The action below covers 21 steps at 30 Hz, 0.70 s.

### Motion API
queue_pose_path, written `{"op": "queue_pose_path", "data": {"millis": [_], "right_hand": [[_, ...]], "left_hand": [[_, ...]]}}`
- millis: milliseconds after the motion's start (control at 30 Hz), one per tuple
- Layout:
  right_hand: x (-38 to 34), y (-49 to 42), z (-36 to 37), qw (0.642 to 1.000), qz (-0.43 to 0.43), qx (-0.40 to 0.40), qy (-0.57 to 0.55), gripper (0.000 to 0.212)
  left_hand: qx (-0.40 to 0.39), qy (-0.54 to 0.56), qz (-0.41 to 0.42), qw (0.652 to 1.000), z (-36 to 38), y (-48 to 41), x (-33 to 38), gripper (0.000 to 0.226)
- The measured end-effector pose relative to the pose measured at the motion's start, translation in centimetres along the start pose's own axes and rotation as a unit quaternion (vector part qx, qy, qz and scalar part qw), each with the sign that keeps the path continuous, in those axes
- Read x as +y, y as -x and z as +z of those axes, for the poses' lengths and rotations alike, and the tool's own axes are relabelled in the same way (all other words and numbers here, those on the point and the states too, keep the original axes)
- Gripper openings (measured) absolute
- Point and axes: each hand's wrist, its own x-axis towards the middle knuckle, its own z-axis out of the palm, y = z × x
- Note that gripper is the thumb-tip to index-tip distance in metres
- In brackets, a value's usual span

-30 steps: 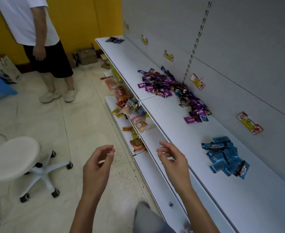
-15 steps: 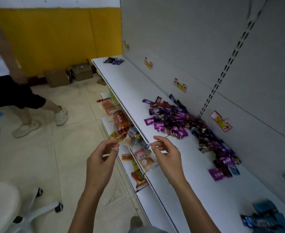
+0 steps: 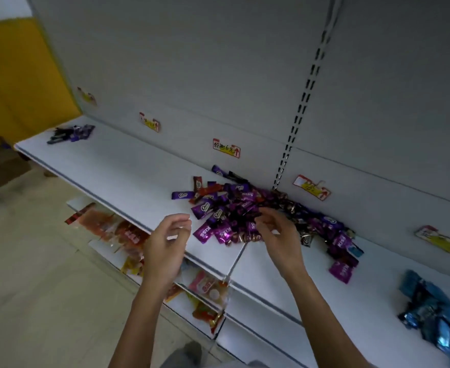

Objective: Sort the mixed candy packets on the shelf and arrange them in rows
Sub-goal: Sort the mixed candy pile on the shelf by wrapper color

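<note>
Over the near edge of the mixed pile [image 3: 234,208] now: your right hand [image 3: 279,235] has moved in from the shelf lip. Its fingers are loosely bent with the tips above the purple packets, holding nothing. I can't confirm contact with the pile. Your left hand [image 3: 165,245] has come up to the front edge of the shelf [image 3: 128,166], just left of the pile, fingers half curled, also empty.

A second ago both hands hung out over the floor, well short of the candy. Your view has swung onto the pile too. The pile looks unchanged: purple, brown-red and dark wrappers heaped mid-shelf against the back wall. Blue packets [image 3: 436,314] sit apart at near right, and a small dark bunch [image 3: 72,134] sits at far left.

My read: approach done, sorting of this heap not started. Next is a first pick, likely from the loose near edge.
</note>
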Motion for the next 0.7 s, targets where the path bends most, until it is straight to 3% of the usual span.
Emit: {"op": "queue_pose_path", "data": {"millis": [167, 433, 600, 700], "right_hand": [[1.6, -1.2, -0.6, 0.993, 0.037, 0.112, 0.008, 0.02], [5.8, -0.2, -4.2, 0.965, 0.139, 0.207, 0.078, 0.024], [8.1, -0.4, -5.8, 0.952, 0.207, 0.146, 0.169, 0.04], [8.6, -1.3, -6.0, 0.949, 0.172, 0.079, 0.252, 0.048]], "left_hand": [[-0.117, -0.025, 0.031, 0.992, 1.6, -4.7, -1.2, 0.019], [-0.278, -0.047, 0.035, 0.959, 8.1, -7.1, -3.8, 0.019], [-0.412, -0.087, 0.033, 0.906, 13.1, -4.9, -5.8, 0.019], [-0.455, -0.104, 0.035, 0.883, 15.6, -3.6, -7.3, 0.023]]}}
